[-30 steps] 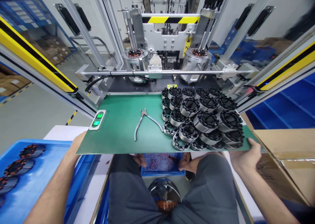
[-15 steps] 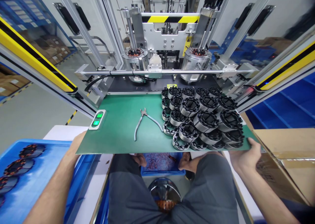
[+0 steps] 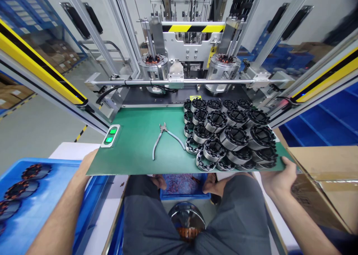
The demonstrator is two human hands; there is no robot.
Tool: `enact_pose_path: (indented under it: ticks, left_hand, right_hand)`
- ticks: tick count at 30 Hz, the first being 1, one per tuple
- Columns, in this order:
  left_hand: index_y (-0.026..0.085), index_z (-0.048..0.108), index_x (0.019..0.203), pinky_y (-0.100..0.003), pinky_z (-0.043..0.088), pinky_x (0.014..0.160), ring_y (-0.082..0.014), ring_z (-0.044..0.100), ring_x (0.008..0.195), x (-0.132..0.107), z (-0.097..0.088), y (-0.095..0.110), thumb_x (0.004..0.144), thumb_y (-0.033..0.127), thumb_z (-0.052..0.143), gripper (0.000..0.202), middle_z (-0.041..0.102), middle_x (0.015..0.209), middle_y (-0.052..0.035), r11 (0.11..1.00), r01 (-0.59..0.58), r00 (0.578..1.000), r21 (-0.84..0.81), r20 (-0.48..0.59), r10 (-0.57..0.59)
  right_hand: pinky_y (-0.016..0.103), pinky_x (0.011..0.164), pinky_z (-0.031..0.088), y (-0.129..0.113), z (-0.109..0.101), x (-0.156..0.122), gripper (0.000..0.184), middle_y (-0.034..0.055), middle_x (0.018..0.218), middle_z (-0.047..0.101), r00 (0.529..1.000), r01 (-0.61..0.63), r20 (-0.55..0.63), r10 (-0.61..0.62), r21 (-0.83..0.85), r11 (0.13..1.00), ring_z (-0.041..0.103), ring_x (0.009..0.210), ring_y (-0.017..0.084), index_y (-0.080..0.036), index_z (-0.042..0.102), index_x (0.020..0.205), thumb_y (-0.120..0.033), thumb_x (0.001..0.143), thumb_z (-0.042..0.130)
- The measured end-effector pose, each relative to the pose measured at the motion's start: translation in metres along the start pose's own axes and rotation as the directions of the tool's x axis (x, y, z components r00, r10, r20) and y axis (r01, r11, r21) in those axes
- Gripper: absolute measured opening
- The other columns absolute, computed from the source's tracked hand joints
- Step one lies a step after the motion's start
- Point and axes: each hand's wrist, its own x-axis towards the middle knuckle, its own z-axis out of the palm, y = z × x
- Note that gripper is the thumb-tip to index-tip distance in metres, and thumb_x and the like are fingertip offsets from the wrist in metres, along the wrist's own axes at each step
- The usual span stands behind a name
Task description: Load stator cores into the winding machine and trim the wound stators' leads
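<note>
Head view: the left hand [image 3: 88, 163] is placed at the near left edge of the green desk [image 3: 134, 135]; its fingers are mostly hidden, so whether they are spread or closed cannot be told. The right hand [image 3: 281, 176] is set at the near right corner, thumb laid against the edge; its fingers are concealed beneath, grip not determinable. No loose part is seen in either.

Bare black-toothed rings [image 3: 234, 146] are stacked in layers on the right half of the desk. Pliers [image 3: 163, 128] are laid left of them, handles apart. On the far side, copper is seen on top of the left holder [image 3: 152, 65] and the right holder [image 3: 214, 70] of the machine. Copper-marked rings [image 3: 24, 189] are collected in the blue tray [image 3: 53, 206] at left.

Progress, as judged: partway; some pieces are wound, two are mounted, and the stacked rings are left untreated.
</note>
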Motion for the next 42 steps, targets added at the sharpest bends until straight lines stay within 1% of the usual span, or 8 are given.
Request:
enact_pose_path:
  ticks: [6, 11, 17, 23, 28, 35, 40, 42]
  left_hand:
    - [0.012, 0.092, 0.130, -0.046, 0.066, 0.116, -0.0468, 0.080, 0.142, -0.001, -0.004, 0.005, 0.087, 0.041, 0.055, 0.064, 0.087, 0.142, -0.0189, 0.998, 0.056, 0.997, 0.015, 0.061, -0.057]
    - [0.007, 0.088, 0.141, -0.049, 0.063, 0.123, -0.0481, 0.076, 0.148, -0.002, -0.006, 0.008, 0.096, 0.046, 0.049, 0.071, 0.082, 0.150, -0.0216, 0.998, 0.060, 0.995, 0.006, 0.078, -0.061]
    - [0.003, 0.080, 0.156, -0.048, 0.057, 0.132, -0.0443, 0.071, 0.157, -0.004, -0.010, 0.012, 0.102, 0.043, 0.047, 0.074, 0.075, 0.162, -0.0207, 0.997, 0.071, 0.995, -0.006, 0.070, -0.071]
    - [0.004, 0.084, 0.149, -0.054, 0.059, 0.127, -0.0493, 0.073, 0.151, -0.005, -0.007, 0.013, 0.100, 0.049, 0.045, 0.077, 0.078, 0.157, -0.0242, 0.998, 0.064, 0.994, 0.015, 0.085, -0.065]
    - [0.005, 0.084, 0.149, -0.053, 0.060, 0.126, -0.0495, 0.074, 0.151, -0.004, -0.005, 0.011, 0.098, 0.053, 0.044, 0.080, 0.079, 0.156, -0.0232, 0.999, 0.047, 0.995, 0.023, 0.088, -0.049]
    - [0.005, 0.085, 0.147, -0.050, 0.061, 0.126, -0.0474, 0.074, 0.151, -0.002, -0.006, 0.009, 0.097, 0.047, 0.045, 0.077, 0.080, 0.155, -0.0228, 0.998, 0.044, 0.996, 0.036, 0.082, -0.047]
    - [0.003, 0.087, 0.141, -0.050, 0.062, 0.125, -0.0484, 0.075, 0.150, -0.006, -0.014, 0.019, 0.095, 0.043, 0.050, 0.071, 0.081, 0.151, -0.0238, 0.997, 0.069, 0.992, 0.044, 0.106, -0.074]
    - [0.002, 0.085, 0.146, -0.050, 0.061, 0.127, -0.0479, 0.074, 0.152, -0.008, -0.018, 0.024, 0.096, 0.041, 0.050, 0.072, 0.079, 0.155, -0.0234, 0.996, 0.074, 0.990, 0.044, 0.114, -0.078]
  right_hand:
    - [0.028, 0.081, 0.071, 0.000, 0.000, 0.000, 0.044, -0.0022, 0.133, 0.086, 1.000, 0.003, -0.006, -0.003, 0.009, 1.000, 0.079, 0.110, 0.018, -0.026, 0.085, 0.133, -0.035, 0.097, 0.062]
    - [0.031, 0.088, 0.072, 0.002, -0.003, 0.003, 0.050, 0.0019, 0.141, 0.085, 1.000, -0.001, 0.011, 0.001, 0.004, 1.000, 0.079, 0.119, 0.021, -0.023, 0.082, 0.140, -0.038, 0.096, 0.063]
    - [0.028, 0.085, 0.071, 0.003, -0.005, 0.005, 0.048, 0.0000, 0.141, 0.085, 1.000, 0.007, 0.002, -0.007, 0.016, 1.000, 0.079, 0.116, 0.019, -0.024, 0.082, 0.139, -0.035, 0.096, 0.063]
    - [0.028, 0.082, 0.072, 0.000, -0.002, 0.002, 0.049, -0.0006, 0.142, 0.085, 1.000, -0.004, 0.021, 0.003, 0.008, 1.000, 0.080, 0.116, 0.019, -0.025, 0.084, 0.139, -0.037, 0.096, 0.062]
    - [0.027, 0.080, 0.071, -0.002, 0.004, -0.003, 0.047, 0.0002, 0.132, 0.087, 1.000, -0.010, -0.001, 0.010, -0.001, 1.000, 0.079, 0.107, 0.018, -0.024, 0.085, 0.135, -0.037, 0.099, 0.057]
    - [0.030, 0.084, 0.071, 0.000, 0.002, -0.001, 0.051, 0.0040, 0.133, 0.086, 1.000, -0.007, 0.011, 0.007, 0.003, 1.000, 0.079, 0.111, 0.021, -0.020, 0.082, 0.139, -0.038, 0.097, 0.059]
    - [0.028, 0.078, 0.069, -0.001, 0.005, -0.003, 0.045, 0.0032, 0.127, 0.087, 1.000, -0.011, 0.003, 0.011, 0.001, 1.000, 0.079, 0.109, 0.020, -0.021, 0.084, 0.129, -0.038, 0.097, 0.057]
    - [0.028, 0.079, 0.069, -0.002, 0.007, -0.004, 0.044, 0.0032, 0.129, 0.086, 1.000, -0.008, -0.002, 0.008, 0.001, 1.000, 0.079, 0.110, 0.019, -0.021, 0.084, 0.128, -0.037, 0.099, 0.056]
